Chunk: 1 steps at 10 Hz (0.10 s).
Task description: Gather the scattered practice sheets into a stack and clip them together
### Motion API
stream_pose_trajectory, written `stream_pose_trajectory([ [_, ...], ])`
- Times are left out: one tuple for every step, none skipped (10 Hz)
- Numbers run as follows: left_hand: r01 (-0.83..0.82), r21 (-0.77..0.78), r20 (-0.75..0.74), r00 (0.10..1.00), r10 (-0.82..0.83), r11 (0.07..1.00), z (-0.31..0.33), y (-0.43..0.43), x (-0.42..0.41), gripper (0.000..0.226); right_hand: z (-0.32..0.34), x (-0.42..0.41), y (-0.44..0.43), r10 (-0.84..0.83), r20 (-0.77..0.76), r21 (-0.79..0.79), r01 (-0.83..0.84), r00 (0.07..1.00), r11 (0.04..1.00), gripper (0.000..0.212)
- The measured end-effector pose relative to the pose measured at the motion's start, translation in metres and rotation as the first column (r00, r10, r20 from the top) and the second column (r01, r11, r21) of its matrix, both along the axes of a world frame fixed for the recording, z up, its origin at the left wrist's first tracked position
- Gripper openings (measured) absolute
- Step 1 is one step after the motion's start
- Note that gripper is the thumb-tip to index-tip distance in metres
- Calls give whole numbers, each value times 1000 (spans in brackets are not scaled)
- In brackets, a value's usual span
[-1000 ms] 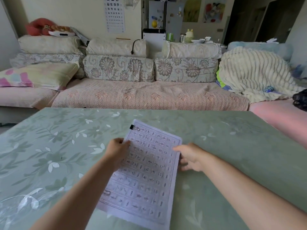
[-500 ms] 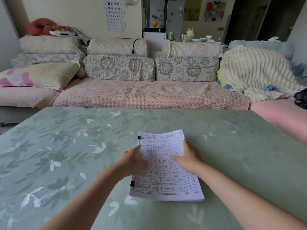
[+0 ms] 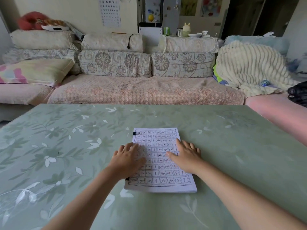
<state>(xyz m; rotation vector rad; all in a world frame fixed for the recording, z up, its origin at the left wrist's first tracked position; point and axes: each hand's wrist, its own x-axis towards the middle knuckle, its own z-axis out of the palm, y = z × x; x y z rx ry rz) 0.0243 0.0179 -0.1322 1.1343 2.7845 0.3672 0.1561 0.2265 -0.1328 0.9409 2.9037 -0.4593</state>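
Nearest us, the white stack of printed practice sheets (image 3: 160, 165) now lies flat and square on the pale green leaf-patterned table (image 3: 66, 146), no longer lifted and skewed as a second ago. Our left hand (image 3: 127, 159) and right hand (image 3: 186, 158) rest spread on top, gripping nothing. Farther up, a small black binder clip (image 3: 134, 133) pinches the left edge; another peeks out lower down. We judge the task essentially finished.
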Motion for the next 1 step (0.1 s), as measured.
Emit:
stream_pose_trajectory([
  [-53, 288, 19, 999, 49, 956, 42, 1, -11, 70, 38, -7, 9, -19, -186, -31, 13, 982, 999, 84],
])
